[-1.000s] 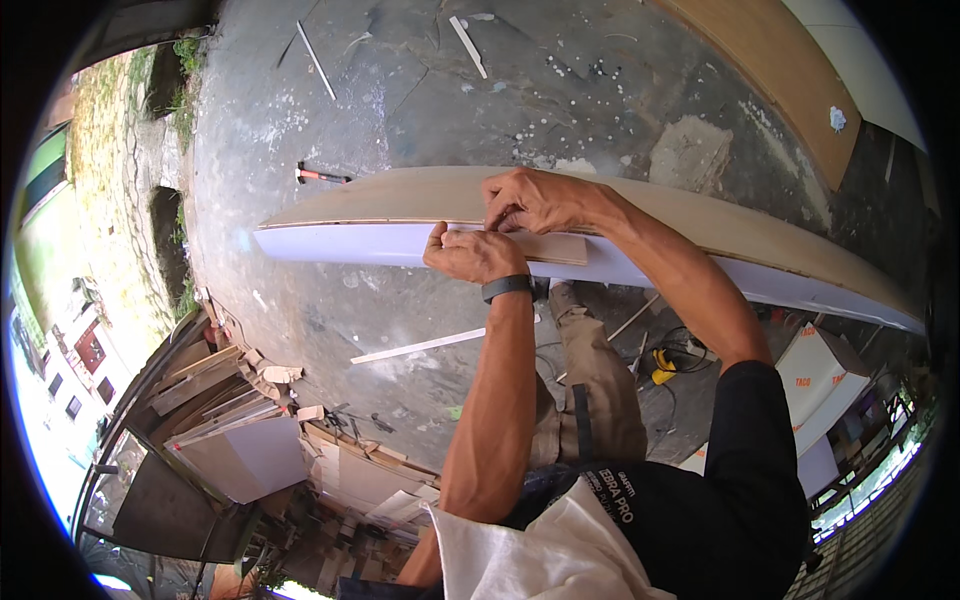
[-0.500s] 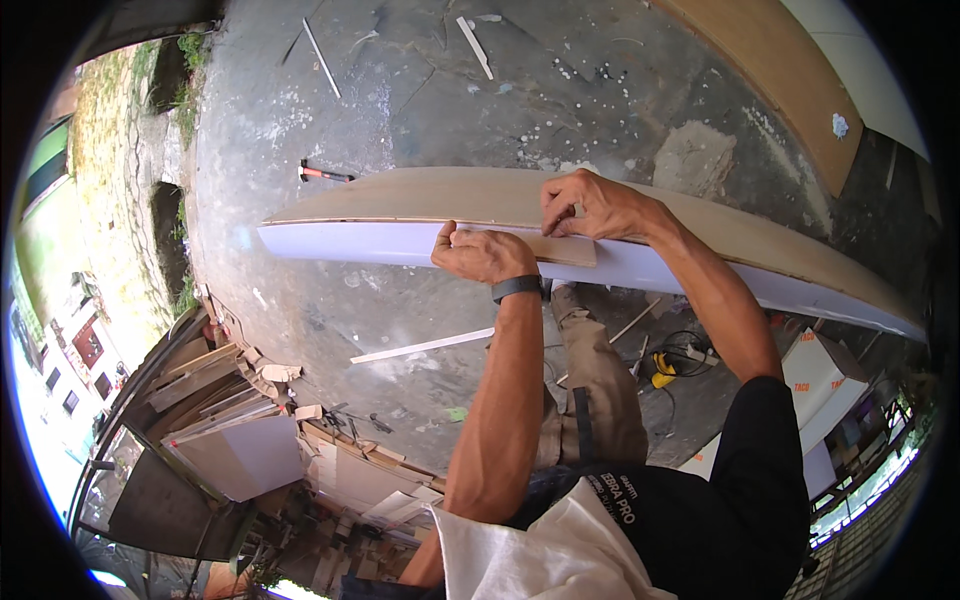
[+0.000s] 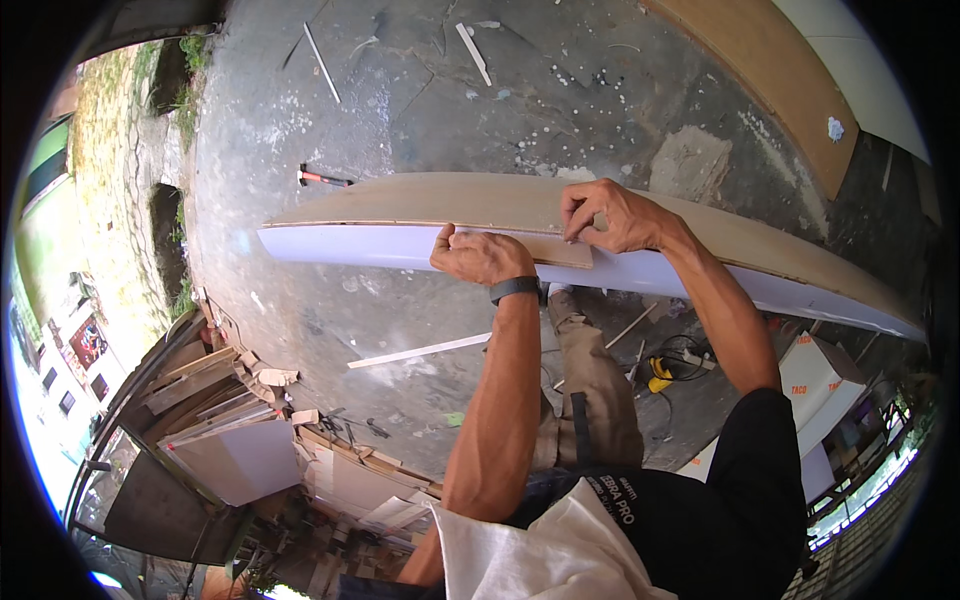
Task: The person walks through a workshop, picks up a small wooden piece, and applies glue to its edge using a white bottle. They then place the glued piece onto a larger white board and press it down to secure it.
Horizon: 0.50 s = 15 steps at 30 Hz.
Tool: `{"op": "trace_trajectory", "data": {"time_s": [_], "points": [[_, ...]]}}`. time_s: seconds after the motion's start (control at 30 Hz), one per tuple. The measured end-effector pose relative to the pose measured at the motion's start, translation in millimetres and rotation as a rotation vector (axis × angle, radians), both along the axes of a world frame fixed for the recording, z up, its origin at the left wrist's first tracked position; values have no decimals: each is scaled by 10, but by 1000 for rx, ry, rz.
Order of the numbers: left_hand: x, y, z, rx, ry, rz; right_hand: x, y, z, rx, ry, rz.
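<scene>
A long board with a tan top face and a pale lilac-white edge lies across in front of me. Along that edge sits a short thin wood strip. My left hand, with a dark band on the wrist, is closed over the strip's left part, its fingers curled at the board's rim. To its right, my right hand pinches thumb and fingers together just above the strip. Whatever is between those fingertips is too small to make out.
A hammer lies on the concrete floor beyond the board. Thin white strips are scattered about. A yellow power tool with a cord lies near my legs. Stacked offcuts stand at lower left, a white box at right.
My right hand has shifted a little to the right along the board's edge, still pinched. My left hand stays in nearly the same place on the strip.
</scene>
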<state>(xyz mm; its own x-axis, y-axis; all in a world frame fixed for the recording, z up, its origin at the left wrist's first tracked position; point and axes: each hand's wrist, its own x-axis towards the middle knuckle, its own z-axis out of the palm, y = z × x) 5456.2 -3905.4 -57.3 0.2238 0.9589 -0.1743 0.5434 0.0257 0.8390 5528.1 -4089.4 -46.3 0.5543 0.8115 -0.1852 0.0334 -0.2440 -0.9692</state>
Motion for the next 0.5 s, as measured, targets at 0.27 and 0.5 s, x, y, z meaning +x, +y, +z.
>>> {"op": "trace_trajectory", "data": {"time_s": [0.27,0.5], "points": [[-8,-36,40,40,138,-56,78,246,14,-11,97,23],[-9,-15,31,55,110,-56,-1,97,-42,67,12,-87]]}}
